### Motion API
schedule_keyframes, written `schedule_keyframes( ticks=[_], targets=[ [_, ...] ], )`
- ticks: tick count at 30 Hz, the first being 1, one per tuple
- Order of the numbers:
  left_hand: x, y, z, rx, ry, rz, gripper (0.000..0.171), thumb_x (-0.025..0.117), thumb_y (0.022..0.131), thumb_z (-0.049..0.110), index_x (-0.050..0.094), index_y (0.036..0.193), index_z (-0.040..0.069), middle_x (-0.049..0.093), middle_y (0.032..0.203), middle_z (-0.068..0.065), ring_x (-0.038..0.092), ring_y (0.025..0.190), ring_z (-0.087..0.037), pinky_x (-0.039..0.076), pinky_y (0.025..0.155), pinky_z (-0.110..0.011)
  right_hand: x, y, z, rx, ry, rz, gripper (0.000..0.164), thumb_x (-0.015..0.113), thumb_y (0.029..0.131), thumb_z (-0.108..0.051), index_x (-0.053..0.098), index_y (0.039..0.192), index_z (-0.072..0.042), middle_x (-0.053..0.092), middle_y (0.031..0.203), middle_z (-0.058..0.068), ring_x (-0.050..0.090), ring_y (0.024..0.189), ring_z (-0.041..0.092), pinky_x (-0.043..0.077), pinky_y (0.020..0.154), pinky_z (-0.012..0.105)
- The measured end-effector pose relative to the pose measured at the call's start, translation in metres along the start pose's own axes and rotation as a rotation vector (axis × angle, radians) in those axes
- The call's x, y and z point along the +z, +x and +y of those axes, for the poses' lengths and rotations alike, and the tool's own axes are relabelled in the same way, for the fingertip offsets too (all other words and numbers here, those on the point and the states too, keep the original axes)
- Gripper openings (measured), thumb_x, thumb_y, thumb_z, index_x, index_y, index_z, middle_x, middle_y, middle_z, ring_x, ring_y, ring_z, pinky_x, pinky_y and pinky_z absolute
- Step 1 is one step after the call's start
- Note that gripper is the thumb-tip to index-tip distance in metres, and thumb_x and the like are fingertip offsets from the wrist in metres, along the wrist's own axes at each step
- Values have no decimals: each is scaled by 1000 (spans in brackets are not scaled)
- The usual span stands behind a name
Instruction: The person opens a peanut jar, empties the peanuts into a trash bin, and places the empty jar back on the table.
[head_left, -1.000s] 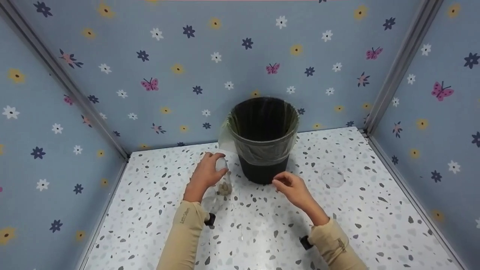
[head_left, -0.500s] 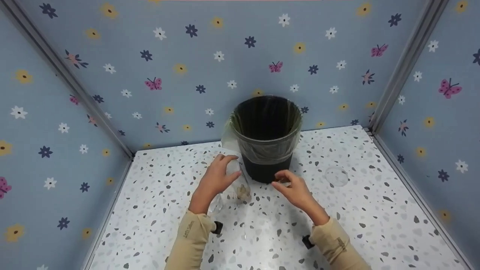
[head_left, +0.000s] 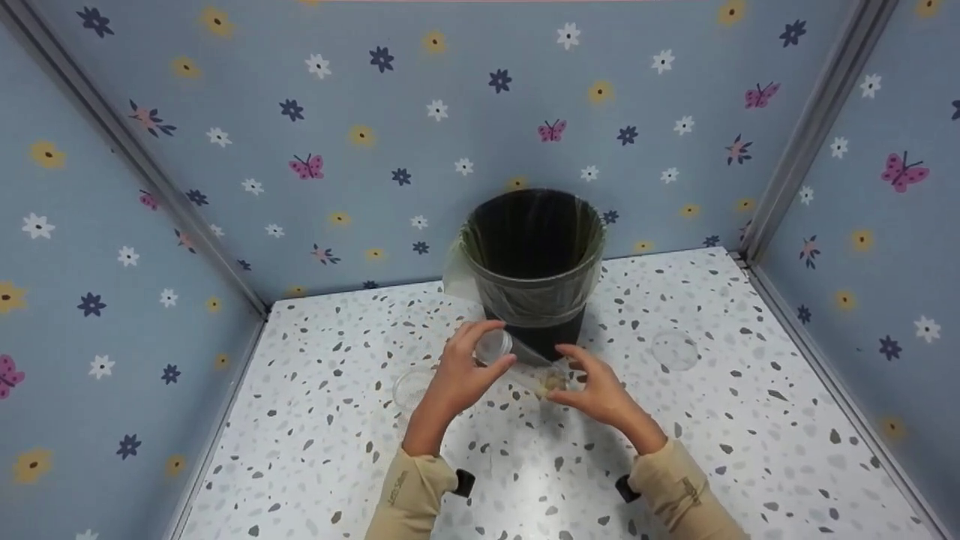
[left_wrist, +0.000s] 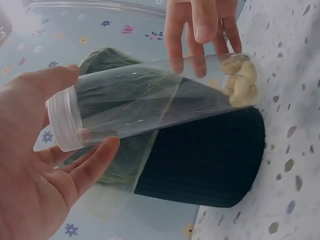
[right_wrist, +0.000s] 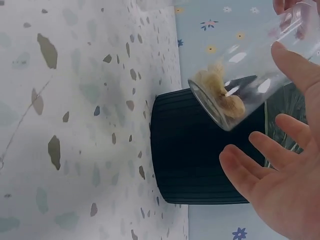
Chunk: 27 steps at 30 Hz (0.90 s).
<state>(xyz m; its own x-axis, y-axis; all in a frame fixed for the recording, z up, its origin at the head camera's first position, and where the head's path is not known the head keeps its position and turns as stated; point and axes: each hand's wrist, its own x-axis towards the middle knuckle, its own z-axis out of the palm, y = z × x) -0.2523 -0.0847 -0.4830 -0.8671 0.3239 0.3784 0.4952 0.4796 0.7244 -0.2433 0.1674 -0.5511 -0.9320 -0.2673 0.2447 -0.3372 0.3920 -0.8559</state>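
Note:
My left hand [head_left: 459,371] grips the frosted white end of a clear plastic jar [left_wrist: 135,100], thumb on one side and fingers on the other. The jar is tilted, its far end lower and pointing towards my right hand [head_left: 602,391]. Several pale tan, lumpy pieces [left_wrist: 242,85] are gathered at that far end. My right hand has its fingers spread around the jar's bottom end; in the right wrist view its thumb overlaps the jar's side while the other fingers stand apart below. Behind the jar is a dark ribbed waste bin [right_wrist: 200,150].
A thin bag [head_left: 529,306] lines the bin and hangs over its rim. One clear round disc [head_left: 675,350] lies on the speckled table at the right, and a clear round piece [head_left: 411,390] lies beside my left wrist. Flower-patterned panels [head_left: 375,165] enclose the back and sides.
My left hand has moved right with the jar, tilting it from near upright so its bottom swings towards my right hand. The right hand's fingers have spread apart.

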Motion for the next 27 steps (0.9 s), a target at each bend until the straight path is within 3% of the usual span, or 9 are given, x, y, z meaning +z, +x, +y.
schedule_keyframes(
  ticks=[6, 11, 16, 21, 27],
  targets=[
    [15, -5, -3, 33, -54, 72, 46, 71, 89, 39, 57, 131, 25, 55, 120, -3, 55, 98, -14, 53, 68, -30, -4, -3, 2, 3, 12, -2, 70, 85, 75, -10, 51, 136, -2, 53, 134, 16, 52, 118, 41, 47, 93, 51],
    [24, -6, -4, 43, -107, 104, 47, 73, 88, 36, 58, 131, 23, 56, 117, -2, 56, 95, -15, 54, 68, -31, -5, -5, 8, 9, -90, 27, 65, 85, 74, -6, 55, 132, 0, 56, 129, 16, 54, 116, 33, 48, 91, 48],
    [25, -8, -3, 27, -138, 43, 51, 71, 89, 40, 55, 134, 22, 54, 118, -4, 56, 96, -18, 55, 72, -30, -4, -8, 12, 6, -122, 52, 59, 85, 72, -6, 60, 126, -1, 61, 120, 16, 58, 106, 28, 49, 87, 47],
    [19, -11, -2, 15, -124, -41, 60, 70, 90, 31, 46, 144, 20, 49, 131, -7, 53, 113, -20, 54, 81, -36, -2, -10, 13, -2, -132, 95, 58, 86, 71, -6, 61, 124, -2, 62, 118, 11, 59, 103, 26, 51, 83, 46],
    [13, -11, 0, 119, -67, -56, 66, 68, 87, 15, 42, 146, 26, 43, 139, 0, 45, 125, -20, 48, 87, -41, -2, -10, 14, -14, -129, 114, 59, 87, 70, -5, 61, 123, -3, 61, 120, 15, 59, 103, 29, 50, 84, 46]
  ],
)
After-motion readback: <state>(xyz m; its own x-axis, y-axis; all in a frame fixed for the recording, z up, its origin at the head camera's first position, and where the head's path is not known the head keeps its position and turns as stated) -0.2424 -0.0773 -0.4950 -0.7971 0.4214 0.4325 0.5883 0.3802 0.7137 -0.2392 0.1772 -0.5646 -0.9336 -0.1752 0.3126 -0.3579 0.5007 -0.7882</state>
